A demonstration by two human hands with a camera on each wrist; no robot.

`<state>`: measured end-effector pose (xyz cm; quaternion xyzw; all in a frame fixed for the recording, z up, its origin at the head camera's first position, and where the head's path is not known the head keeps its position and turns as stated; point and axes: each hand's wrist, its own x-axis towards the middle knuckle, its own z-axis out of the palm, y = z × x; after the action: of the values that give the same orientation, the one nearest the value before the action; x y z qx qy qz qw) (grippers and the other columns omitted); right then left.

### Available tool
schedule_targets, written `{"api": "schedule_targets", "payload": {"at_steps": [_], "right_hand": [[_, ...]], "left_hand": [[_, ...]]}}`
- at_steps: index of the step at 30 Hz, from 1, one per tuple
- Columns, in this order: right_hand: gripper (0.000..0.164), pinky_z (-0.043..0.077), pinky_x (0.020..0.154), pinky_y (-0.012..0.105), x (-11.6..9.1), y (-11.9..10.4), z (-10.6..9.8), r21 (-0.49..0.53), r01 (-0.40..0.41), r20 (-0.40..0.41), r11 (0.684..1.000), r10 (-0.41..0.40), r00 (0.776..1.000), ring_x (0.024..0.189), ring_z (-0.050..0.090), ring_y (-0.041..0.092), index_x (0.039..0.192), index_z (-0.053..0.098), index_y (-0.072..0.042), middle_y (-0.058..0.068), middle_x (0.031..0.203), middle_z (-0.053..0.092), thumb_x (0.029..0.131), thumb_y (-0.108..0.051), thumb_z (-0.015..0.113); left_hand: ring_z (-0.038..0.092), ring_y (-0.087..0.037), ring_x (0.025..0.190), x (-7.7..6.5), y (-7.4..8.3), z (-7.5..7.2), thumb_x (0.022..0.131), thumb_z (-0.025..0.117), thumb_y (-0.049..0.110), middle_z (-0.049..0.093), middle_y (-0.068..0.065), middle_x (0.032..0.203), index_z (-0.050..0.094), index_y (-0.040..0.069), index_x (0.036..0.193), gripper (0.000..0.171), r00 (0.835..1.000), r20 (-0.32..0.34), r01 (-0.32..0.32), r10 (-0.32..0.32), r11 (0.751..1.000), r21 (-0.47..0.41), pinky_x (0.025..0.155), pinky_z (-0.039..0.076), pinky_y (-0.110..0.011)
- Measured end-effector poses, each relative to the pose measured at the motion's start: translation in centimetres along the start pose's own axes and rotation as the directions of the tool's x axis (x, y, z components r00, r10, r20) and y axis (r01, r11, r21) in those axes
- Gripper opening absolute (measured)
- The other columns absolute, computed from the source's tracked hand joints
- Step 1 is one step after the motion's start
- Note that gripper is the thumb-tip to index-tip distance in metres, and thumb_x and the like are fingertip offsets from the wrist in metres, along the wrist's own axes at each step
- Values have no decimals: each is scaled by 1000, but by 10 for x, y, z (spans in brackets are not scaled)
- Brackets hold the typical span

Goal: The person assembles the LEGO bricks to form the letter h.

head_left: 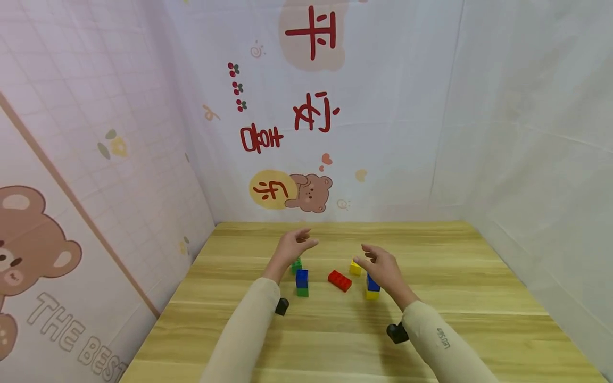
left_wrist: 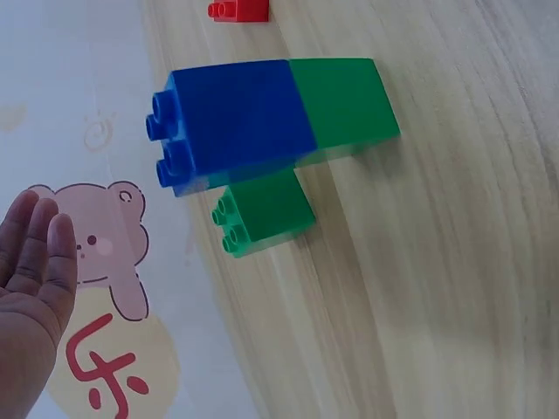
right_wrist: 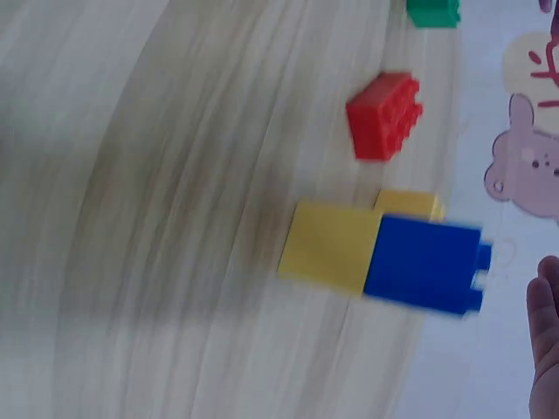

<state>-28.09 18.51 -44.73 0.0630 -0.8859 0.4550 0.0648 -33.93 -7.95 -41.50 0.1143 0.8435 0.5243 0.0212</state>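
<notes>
Cream sleeves (head_left: pixel 246 330) lie nearest to us, extended over the wood-grained table (head_left: pixel 335 351), with a black wrist device (head_left: pixel 397 333) jutting out on the inner side of each. Our left hand (head_left: pixel 292 247) hovers beyond a blue-on-green stack (head_left: pixel 302 282), its fingers extended and relaxed, gripping nothing. Our right hand (head_left: pixel 383 266) is empty too, its fingers loose, near a blue-on-yellow stack (head_left: pixel 372 290) whose blue top it partly covers in the head view. Both stacks stand upright, and between them a red brick (head_left: pixel 339 281) lies askew, studs up and clear of its neighbours. Just beyond the left stack is a single green brick (head_left: pixel 296 266), and just beyond the right one a single yellow brick (head_left: pixel 355 267); we cannot tell whether either touches its stack. As we judge it, a toppled stack is the likeliest mishap: each is narrow and two bricks tall, so a low sweep of a wrist or its device could catch it. Our left wrist partly screens the green brick, so a careless reach might shove it into the stack. An off-centre push could also loosen an upper brick if its fit is poor.
</notes>
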Motion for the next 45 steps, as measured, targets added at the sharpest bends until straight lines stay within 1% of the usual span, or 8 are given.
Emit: {"api": "schedule_targets", "payload": {"at_steps": [7, 12, 16, 20, 27, 32, 38, 45], "right_hand": [[58, 44, 102, 50, -1, -17, 24, 45, 14, -41, 999, -12, 999, 128, 51, 38, 142, 52, -1, 18, 142, 52, 94, -29, 70], [57, 45, 102, 50, -4, -21, 43, 88, -8, -72, 996, 14, 997, 128, 51, 37, 141, 52, 1, 18, 141, 54, 94, -26, 71], [58, 45, 102, 50, -7, -23, 57, 97, -34, -92, 995, 43, 995, 129, 50, 35, 142, 52, 0, 16, 141, 55, 94, -26, 71], [56, 44, 102, 52, -9, -24, 71, 89, -53, -131, 995, 64, 989, 127, 51, 37, 140, 53, 2, 18, 138, 56, 94, -24, 71], [55, 47, 98, 53, -17, -14, 93, 77, -113, -185, 991, 125, 975, 122, 55, 39, 137, 56, 4, 22, 135, 58, 92, -22, 73], [54, 48, 96, 53, -20, -5, 101, 102, -126, -242, 987, 147, 959, 118, 56, 40, 135, 57, 4, 24, 133, 58, 90, -20, 75], [55, 46, 98, 53, -23, 0, 110, 118, -155, -260, 981, 181, 949, 119, 55, 42, 136, 54, 8, 28, 134, 55, 91, -17, 74], [55, 45, 100, 54, -23, 8, 118, 101, -158, -293, 982, 181, 939, 118, 54, 45, 135, 53, 11, 31, 133, 53, 90, -14, 74]], "left_hand": [[55, -27, 122, -7, -14, -4, 94, 70, 32, 60, -9, 132, 57, 16, 141, 52, 1000, -27, -5, 4, 999, -35, 101, 47, -46], [55, -27, 123, -11, -20, -7, 94, 70, 33, 60, -8, 132, 56, 17, 142, 53, 998, -53, 22, -25, 997, -73, 102, 46, -46], [54, -28, 125, -13, -24, -9, 94, 70, 35, 59, -11, 133, 55, 13, 143, 56, 996, -71, 44, -50, 995, -94, 103, 45, -47], [53, -30, 125, -15, -32, -10, 95, 68, 36, 59, -12, 134, 54, 10, 143, 56, 993, -92, 62, -72, 991, -115, 104, 44, -48], [52, -29, 126, -24, -45, -4, 94, 69, 36, 60, -9, 131, 54, 10, 143, 57, 988, -91, 101, -123, 971, -216, 106, 41, -47], [52, -29, 127, -30, -53, 2, 95, 69, 37, 59, -9, 133, 52, 9, 144, 60, 989, -86, 98, -122, 966, -240, 107, 40, -48], [48, -30, 130, -38, -66, 6, 96, 67, 34, 57, -11, 135, 52, 8, 144, 57, 984, -83, 130, -157, 956, -263, 107, 40, -48], [53, -30, 124, -42, -78, 11, 96, 67, 35, 58, -13, 133, 52, 5, 144, 58, 983, -71, 140, -167, 946, -292, 99, 47, -46]]}}
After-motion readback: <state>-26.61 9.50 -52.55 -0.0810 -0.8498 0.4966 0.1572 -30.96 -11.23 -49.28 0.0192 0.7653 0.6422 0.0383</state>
